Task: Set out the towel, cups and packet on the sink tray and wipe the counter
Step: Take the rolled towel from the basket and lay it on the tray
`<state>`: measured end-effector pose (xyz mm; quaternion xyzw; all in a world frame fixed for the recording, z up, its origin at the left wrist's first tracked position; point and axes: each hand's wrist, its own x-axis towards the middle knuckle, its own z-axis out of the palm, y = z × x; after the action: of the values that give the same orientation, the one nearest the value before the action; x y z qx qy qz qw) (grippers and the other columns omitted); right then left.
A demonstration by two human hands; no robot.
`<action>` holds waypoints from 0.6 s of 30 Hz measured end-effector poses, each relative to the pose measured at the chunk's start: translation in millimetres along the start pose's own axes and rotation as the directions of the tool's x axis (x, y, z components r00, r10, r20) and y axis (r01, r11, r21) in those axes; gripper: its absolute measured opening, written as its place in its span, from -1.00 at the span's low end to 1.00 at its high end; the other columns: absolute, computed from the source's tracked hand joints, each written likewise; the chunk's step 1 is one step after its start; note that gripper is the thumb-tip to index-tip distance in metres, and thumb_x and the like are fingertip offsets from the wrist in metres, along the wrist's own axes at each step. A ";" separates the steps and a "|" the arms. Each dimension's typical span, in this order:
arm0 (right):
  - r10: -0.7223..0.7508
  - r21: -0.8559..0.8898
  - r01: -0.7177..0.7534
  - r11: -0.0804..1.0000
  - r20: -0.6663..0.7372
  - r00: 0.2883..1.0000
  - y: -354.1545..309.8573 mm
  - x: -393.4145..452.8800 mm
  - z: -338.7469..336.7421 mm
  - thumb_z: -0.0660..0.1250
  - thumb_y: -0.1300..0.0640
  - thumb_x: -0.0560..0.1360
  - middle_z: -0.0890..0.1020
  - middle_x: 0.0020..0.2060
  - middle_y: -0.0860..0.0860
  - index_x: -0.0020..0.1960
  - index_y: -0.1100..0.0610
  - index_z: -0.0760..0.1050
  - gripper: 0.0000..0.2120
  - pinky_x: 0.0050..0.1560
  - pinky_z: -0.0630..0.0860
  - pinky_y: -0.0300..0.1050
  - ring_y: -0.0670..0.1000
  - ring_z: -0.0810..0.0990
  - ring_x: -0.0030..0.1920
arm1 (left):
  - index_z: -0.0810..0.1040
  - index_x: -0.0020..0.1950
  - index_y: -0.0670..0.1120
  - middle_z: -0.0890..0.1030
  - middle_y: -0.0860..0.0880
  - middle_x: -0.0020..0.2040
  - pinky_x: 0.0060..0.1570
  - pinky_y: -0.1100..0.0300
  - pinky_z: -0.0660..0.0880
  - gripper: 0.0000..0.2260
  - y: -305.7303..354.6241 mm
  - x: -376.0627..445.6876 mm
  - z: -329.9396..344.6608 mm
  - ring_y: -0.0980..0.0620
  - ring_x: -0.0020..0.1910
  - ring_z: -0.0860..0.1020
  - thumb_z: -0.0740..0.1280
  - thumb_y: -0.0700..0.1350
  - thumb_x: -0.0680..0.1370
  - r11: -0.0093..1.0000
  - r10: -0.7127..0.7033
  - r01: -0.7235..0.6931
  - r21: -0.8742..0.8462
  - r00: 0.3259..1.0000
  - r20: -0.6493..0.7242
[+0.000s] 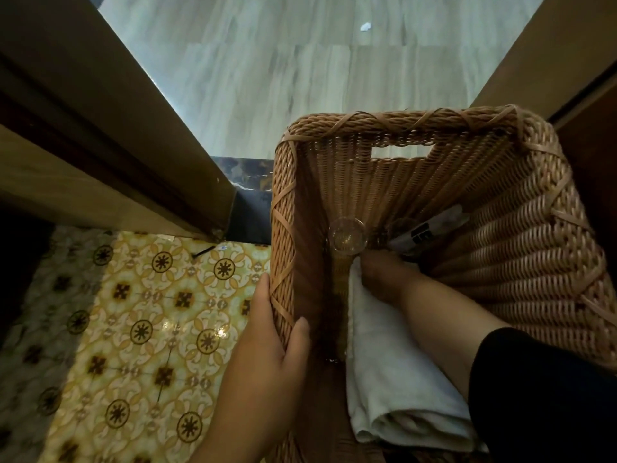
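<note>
A big woven basket (434,202) fills the right side of the view. The left hand (267,355) holds the basket's left wall near its close end. The thumb sits inside the rim, and the fingers press on the outside of the wall, so the hand is closed on the wall.

The right hand (384,279) reaches down inside the basket. A black sleeve (541,396) covers the arm near the close right corner. The fingers are bent down at the far end of a white towel (394,379) and touch it. It is too dark to tell if they are pinching the towel or only resting on it.

The towel is folded and lies along the bottom of the basket, from the middle to the close edge.

A clear glass cup (347,236) stands on the bottom, just past the towel, near the left wall. A packet (430,228) with dark print lies tilted near the right wall. A second cup (399,228) seems to sit under it, but it is dim and hard to see.

A patterned tile floor (133,329) is left of the basket. A pale wood floor (283,78) lies past the basket's far edge.
</note>
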<state>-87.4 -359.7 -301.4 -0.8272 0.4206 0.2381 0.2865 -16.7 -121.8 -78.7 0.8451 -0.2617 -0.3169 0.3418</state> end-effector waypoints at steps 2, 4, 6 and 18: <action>-0.039 -0.004 0.039 0.999 0.042 0.998 1.0 -0.2 -1.8 0.14 0.23 0.61 0.42 0.30 0.38 0.32 0.38 0.39 -0.66 0.34 0.35 0.21 0.34 0.39 0.32 | -0.04 0.61 0.18 0.28 0.23 0.51 0.27 0.32 0.28 -0.32 1.8 0.8 -0.6 0.30 0.37 0.32 0.21 0.14 0.55 1.000 0.005 -0.005 0.010 1.000 -0.001; -0.041 -0.062 0.046 0.997 0.077 0.996 -0.1 -2.6 -4.8 0.16 0.21 0.60 0.41 0.35 0.32 0.34 0.33 0.39 -0.64 0.38 0.30 0.16 0.30 0.36 0.35 | -0.05 0.61 0.17 0.25 0.21 0.54 0.33 0.26 0.27 -0.31 3.2 1.6 -0.6 0.25 0.43 0.29 0.19 0.15 0.55 1.000 0.015 -0.015 0.020 1.000 0.003; 0.024 -0.161 -0.007 0.987 0.103 0.994 -6.5 -9.6 -10.3 0.19 0.19 0.55 0.40 0.36 0.24 0.35 0.22 0.40 -0.62 0.42 0.22 0.13 0.26 0.32 0.37 | -0.06 0.61 0.17 0.23 0.21 0.55 0.35 0.26 0.25 -0.30 4.3 1.7 -1.1 0.25 0.44 0.27 0.18 0.17 0.54 0.999 0.024 -0.025 0.026 1.000 0.005; -0.023 -0.215 0.027 0.976 0.023 0.999 -29.9 -80.7 -61.5 0.39 0.01 0.43 0.49 0.30 0.15 0.34 0.07 0.39 -0.49 0.27 0.35 0.12 0.23 0.45 0.28 | 0.01 0.61 0.05 0.53 -0.05 0.36 0.16 0.06 0.49 -0.38 2.3 1.6 -3.9 -0.01 0.17 0.56 0.22 0.05 0.61 0.991 0.039 -0.040 0.129 0.999 0.008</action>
<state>-96.2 -341.6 -197.5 -0.8562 0.3789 0.2871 0.2024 -13.3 -122.7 -75.4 0.8593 -0.2992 -0.2950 0.2917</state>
